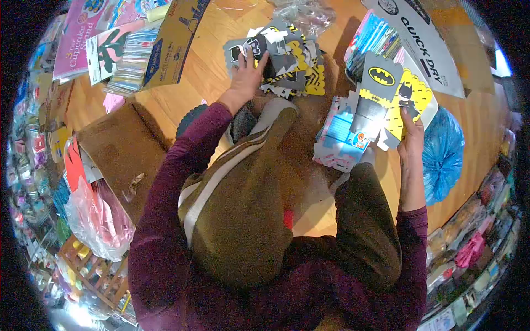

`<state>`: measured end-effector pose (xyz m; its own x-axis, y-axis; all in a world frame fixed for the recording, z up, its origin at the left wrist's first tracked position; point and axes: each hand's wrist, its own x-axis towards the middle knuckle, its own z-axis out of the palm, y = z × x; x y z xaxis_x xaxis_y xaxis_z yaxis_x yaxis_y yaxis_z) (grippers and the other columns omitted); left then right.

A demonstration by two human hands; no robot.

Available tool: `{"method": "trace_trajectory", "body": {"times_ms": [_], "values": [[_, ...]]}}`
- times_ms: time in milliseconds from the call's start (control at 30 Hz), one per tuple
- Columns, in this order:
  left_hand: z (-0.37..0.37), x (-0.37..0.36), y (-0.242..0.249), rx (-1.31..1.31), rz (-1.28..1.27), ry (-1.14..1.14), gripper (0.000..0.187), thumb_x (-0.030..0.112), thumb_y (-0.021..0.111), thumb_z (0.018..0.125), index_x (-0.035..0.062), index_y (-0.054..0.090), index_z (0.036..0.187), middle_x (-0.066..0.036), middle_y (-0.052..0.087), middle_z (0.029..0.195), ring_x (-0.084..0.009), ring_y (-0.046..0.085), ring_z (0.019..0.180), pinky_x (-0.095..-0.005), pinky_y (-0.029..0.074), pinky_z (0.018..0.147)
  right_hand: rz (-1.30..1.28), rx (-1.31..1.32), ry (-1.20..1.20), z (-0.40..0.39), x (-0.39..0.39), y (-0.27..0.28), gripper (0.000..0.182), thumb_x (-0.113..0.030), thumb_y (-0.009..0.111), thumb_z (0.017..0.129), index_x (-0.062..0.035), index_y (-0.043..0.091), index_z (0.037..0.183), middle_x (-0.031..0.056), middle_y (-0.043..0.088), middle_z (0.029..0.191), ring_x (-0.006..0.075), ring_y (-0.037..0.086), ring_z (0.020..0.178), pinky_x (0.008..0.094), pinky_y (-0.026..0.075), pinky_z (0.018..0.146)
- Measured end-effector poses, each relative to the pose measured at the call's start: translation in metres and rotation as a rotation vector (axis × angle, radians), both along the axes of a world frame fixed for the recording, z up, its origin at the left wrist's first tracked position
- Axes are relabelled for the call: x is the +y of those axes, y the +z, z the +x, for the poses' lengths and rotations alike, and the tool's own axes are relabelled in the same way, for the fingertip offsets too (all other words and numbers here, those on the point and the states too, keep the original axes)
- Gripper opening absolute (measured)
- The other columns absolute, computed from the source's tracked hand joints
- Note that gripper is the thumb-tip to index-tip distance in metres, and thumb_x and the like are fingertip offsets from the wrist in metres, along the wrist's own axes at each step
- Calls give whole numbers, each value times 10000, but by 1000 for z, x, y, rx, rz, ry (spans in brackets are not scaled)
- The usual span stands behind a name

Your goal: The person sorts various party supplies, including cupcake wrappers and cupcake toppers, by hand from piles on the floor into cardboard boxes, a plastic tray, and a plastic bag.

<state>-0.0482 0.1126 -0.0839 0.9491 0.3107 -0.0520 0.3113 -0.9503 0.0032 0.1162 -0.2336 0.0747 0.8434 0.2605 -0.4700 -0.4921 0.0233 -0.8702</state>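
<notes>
My left hand point(247, 80) lies with fingers spread on a heap of grey, yellow and black Batman paper cutouts point(298, 69) on the floor. A black and white Batman figure shows beneath its fingertips. My right hand point(412, 135) is closed on flat Batman popcorn boxes, its thumb pressed on a yellow one point(415, 88) with a Batman figure. A grey one with a bat emblem point(379, 88) fans out beside it; its lower end is washed out by glare. Under them lies a stack of blue and white printed card pieces point(338, 132), by my foot.
A white QUICK DRY package point(430, 47) and a container of blue packets point(371, 41) lie at upper right. A blue plastic bag point(443, 157) stands right of my forearm. Cardboard point(176, 41) and packets point(132, 60) lie upper left; a brown box point(118, 146) stands left.
</notes>
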Motion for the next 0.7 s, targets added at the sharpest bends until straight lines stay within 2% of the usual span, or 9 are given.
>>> {"method": "trace_trajectory", "body": {"times_ms": [200,300,433,500,533,567,633,667,700], "values": [[2,6,37,116,-268,-22,850,-17,587,657,218,133,1336,-248,200,1324,-441,300,1157,-480,408,844,-5,-65,5,1,-2,0,229,-63,566,793,-27,544,1018,63,595,978,141,582,834,271,472,728],[3,15,32,187,-248,-56,993,-47,659,581,213,81,1346,-252,101,1359,-471,259,1180,-449,366,918,-39,-48,2,0,-3,-2,242,-60,566,791,-23,535,1028,66,592,981,143,581,834,270,471,731],[6,29,39,255,-345,-73,976,-59,650,579,206,106,1345,-268,133,1347,-463,270,1176,-422,347,941,-54,-78,-7,1,-6,-7,256,-59,568,789,-12,522,1037,70,588,983,148,577,842,271,469,733],[5,57,13,154,-493,-250,859,-84,557,627,200,168,1338,-270,183,1332,-434,332,1153,-388,379,910,-72,-72,7,0,-4,-6,260,-59,568,789,-9,518,1040,72,586,985,150,575,845,271,468,734],[6,59,40,114,-552,-259,745,-96,523,640,160,294,1301,-260,330,1269,-356,409,1124,-342,374,906,-54,-63,10,0,-3,-4,258,-60,567,790,-8,519,1038,73,585,986,150,573,850,272,466,736],[9,67,49,115,-551,-259,745,-96,523,640,160,294,1301,-260,330,1269,-356,409,1124,-342,374,906,-37,-53,11,-2,-2,-3,256,-60,566,790,-7,519,1036,74,584,987,150,571,855,273,465,737],[14,86,61,195,-871,-202,633,-85,518,679,118,367,1259,-193,430,1220,-274,434,1110,-326,341,932,-25,-58,8,-3,-1,-1,255,-59,566,791,-7,519,1036,74,584,987,151,570,857,274,464,739],[14,86,78,61,-920,-106,457,-29,472,733,88,480,1174,-126,591,991,-188,540,910,-281,411,804,-13,-63,8,-3,0,-1,254,-58,565,791,-6,519,1035,75,583,987,152,569,859,274,463,740],[14,90,97,60,-918,-106,457,-29,472,733,88,480,1174,-126,591,991,-188,540,910,-281,411,804,-11,-64,8,-3,-1,-2,254,-58,565,791,-6,519,1035,75,583,987,152,569,859,274,463,740]]}}
